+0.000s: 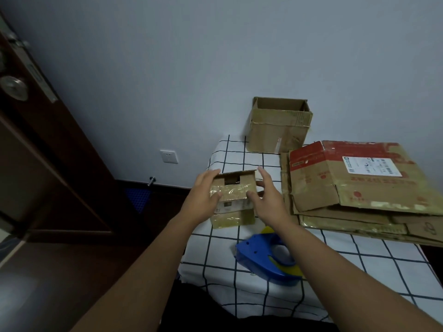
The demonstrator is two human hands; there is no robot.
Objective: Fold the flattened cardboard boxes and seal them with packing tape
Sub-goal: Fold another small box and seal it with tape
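A small brown cardboard box (233, 200) with shiny tape across it stands on the checked cloth (359, 264). My left hand (203, 195) presses on its left side and my right hand (268, 197) on its right side, thumbs on the front face. Its top flaps are partly folded in, leaving a dark gap. A blue and yellow tape dispenser (266, 257) lies on the cloth just under my right forearm. A stack of flattened cardboard boxes (354, 188), the top one red-printed with a white label, lies to the right.
A larger open brown box (278, 127) stands at the back against the pale wall. A dark wooden door (36, 140) is on the left, with a wall socket (169, 156) and a door stop low on the wall. The cloth's left edge drops off beside the small box.
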